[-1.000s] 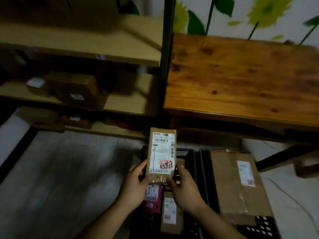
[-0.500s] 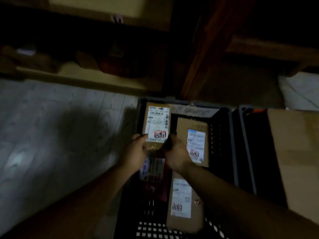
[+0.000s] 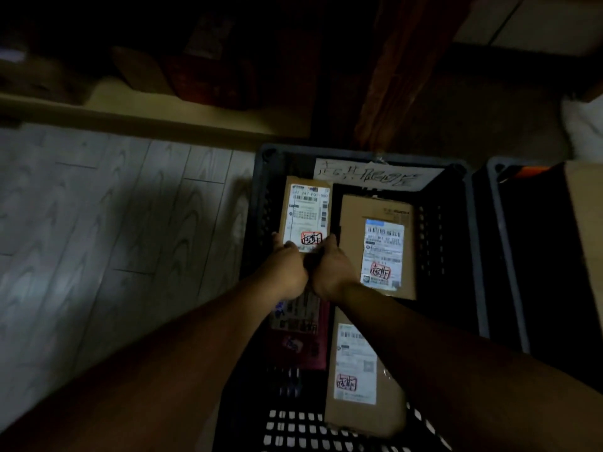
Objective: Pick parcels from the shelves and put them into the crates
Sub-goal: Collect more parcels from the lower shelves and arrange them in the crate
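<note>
A small brown parcel (image 3: 306,213) with a white label and red stamp sits low inside the black crate (image 3: 359,154), at its far left corner. My left hand (image 3: 287,265) grips its near left end and my right hand (image 3: 331,269) pinches its near right end. Beside it in the crate lie a brown box (image 3: 378,243) with a label, a longer brown parcel (image 3: 355,370) nearer me, and a dark red packet (image 3: 300,337) partly under my left arm.
A second dark crate (image 3: 499,243) stands to the right with a large cardboard box (image 3: 587,236) on it. A handwritten paper sign (image 3: 372,174) hangs on the black crate's far wall. The low shelf board (image 3: 137,115) holds dim parcels at the back. Pale wood-pattern floor (image 3: 98,223) lies left.
The view has tilted down from shelf and table to the crates. Both hands have carried the small parcel forward and lowered it into the black crate's far left corner.
</note>
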`<state>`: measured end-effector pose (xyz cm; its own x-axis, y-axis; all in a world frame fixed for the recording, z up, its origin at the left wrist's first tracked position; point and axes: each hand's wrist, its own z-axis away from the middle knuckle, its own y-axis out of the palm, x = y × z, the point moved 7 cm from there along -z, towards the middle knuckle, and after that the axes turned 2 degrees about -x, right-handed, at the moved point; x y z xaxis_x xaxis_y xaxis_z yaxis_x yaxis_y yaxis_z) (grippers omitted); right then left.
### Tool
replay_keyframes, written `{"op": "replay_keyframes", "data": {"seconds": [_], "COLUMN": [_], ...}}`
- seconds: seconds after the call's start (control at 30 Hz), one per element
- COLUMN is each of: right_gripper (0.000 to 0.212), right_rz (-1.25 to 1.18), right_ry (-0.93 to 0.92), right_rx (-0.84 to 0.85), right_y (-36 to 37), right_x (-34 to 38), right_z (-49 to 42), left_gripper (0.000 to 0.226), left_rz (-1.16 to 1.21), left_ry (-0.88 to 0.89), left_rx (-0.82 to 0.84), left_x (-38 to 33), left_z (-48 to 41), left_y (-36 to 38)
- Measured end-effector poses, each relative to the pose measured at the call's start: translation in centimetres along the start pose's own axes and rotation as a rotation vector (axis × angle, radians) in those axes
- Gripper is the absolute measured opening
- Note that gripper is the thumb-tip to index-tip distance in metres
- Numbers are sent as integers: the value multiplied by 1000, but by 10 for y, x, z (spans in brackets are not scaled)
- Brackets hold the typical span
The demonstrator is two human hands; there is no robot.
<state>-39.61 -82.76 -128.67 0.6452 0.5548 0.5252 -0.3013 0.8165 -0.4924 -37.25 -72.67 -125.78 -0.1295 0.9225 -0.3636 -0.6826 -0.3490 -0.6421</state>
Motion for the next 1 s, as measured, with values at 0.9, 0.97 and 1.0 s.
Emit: {"op": "replay_keyframes", "data": {"seconds": [0.9, 0.97, 1.0], "right_gripper": [57, 59, 59], "right_rz": [240, 216, 200], "right_ry": [-221, -214, -214], "right_rx": [-30, -39, -47], "right_y": [15, 19, 21], "right_x": [374, 390, 396], "right_z": [177, 160, 150], "left_gripper": [71, 71, 70], "left_rz": [-14, -43, -52], "left_ry": [70, 82, 85], "left_rx": [-227, -231, -230], "left_x": [222, 225, 225], "left_z": [166, 147, 137], "left_y": [-418, -436, -442]}}
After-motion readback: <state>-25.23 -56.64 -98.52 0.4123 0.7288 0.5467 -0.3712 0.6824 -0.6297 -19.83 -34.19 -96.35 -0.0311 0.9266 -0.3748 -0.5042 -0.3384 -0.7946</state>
